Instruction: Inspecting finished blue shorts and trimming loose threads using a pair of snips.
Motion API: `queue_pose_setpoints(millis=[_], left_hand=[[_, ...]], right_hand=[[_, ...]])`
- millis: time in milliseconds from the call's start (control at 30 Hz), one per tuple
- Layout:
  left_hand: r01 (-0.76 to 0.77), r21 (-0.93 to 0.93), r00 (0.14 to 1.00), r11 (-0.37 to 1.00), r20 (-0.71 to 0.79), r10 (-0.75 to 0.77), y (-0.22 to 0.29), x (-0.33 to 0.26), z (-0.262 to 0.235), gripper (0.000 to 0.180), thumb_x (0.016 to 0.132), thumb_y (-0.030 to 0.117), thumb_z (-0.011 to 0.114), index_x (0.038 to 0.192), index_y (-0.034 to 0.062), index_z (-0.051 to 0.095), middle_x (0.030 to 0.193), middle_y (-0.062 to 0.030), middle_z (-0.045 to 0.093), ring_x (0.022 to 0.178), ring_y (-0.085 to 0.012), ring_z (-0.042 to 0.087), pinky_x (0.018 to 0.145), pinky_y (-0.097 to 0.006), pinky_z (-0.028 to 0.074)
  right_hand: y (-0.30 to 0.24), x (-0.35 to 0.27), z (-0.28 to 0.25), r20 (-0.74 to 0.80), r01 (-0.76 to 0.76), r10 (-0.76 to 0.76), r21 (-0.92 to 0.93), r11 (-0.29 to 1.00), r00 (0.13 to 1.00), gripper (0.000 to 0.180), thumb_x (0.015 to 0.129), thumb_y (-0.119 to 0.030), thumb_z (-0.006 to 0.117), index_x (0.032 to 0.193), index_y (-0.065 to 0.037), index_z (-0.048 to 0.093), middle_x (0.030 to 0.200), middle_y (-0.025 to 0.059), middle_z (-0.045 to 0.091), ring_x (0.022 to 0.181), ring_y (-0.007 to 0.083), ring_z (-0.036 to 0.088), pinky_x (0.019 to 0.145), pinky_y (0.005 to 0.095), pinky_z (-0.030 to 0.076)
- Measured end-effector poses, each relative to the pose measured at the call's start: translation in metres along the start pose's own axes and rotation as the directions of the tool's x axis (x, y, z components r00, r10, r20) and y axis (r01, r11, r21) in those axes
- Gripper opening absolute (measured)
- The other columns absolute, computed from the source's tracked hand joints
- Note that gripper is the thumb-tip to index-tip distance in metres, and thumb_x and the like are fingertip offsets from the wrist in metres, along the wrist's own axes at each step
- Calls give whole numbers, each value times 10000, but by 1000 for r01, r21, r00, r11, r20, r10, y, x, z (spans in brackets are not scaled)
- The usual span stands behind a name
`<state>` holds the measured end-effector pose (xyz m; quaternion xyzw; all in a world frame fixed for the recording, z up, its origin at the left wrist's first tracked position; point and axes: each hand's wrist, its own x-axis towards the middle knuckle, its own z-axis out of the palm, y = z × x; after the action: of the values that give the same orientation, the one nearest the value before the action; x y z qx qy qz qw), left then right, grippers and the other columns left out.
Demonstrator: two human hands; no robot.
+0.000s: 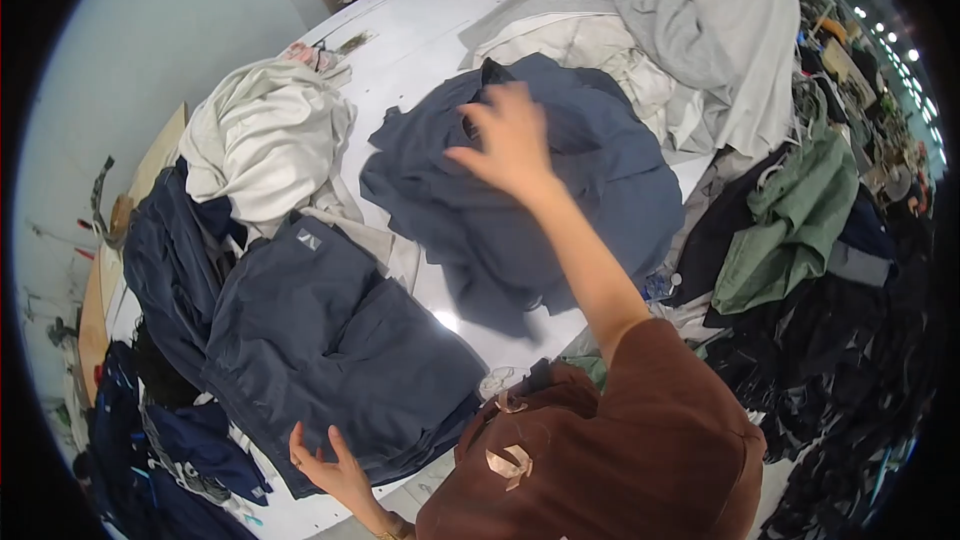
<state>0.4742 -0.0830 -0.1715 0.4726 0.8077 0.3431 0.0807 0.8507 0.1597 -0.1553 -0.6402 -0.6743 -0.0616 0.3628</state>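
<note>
A large heap of dark blue-grey garments (620,180) lies loosely piled on the white table. Over its upper part reaches my right hand (505,145), slightly smeared by motion, with fingers spread and nothing seen in them. A small black piece (493,72) shows just beyond those fingertips. To the left, a flat stack of folded dark blue-grey garments (330,330) bears a small pale mark; whether they are trousers I cannot tell. By the stack's near edge is my left hand (335,470), its fingers apart and holding nothing.
White cloth (265,140) is bunched at the table's (400,15) far left. Grey and white fabric (680,30) covers the back right. A green garment (790,230) and dark clothing (830,370) crowd the right side. More navy clothes (200,450) lie at the lower left.
</note>
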Motion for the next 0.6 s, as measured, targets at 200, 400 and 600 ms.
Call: queue_pose_setpoints(millis=[200,400,600], left_hand=[[-33,65,997,997,74,28,0,6,7,459,859,226,671,1254,68,497,1288,-141,471,1177,-288,465,878,-411,427],[-128,-37,983,991,128,131,32,15,21,409,857,213,676,1210,58,538,1314,-150,462,1184,-296,467,901,-413,412],[-118,-50,983,992,135,124,25,7,19,395,849,200,683,1193,58,551,1306,-153,471,1169,-298,481,907,-409,405]], right_hand=[[92,-74,-8,-171,-140,152,81,987,973,553,737,-341,775,1161,-34,599,1264,222,520,1243,397,441,1020,452,360],[81,-79,-22,-228,-15,33,79,997,973,391,718,-320,792,926,-51,600,1141,180,562,1173,371,490,929,442,409],[68,-107,-45,-114,-178,159,-189,966,981,556,628,-496,808,899,-66,582,1148,184,514,1154,380,462,902,467,398]])
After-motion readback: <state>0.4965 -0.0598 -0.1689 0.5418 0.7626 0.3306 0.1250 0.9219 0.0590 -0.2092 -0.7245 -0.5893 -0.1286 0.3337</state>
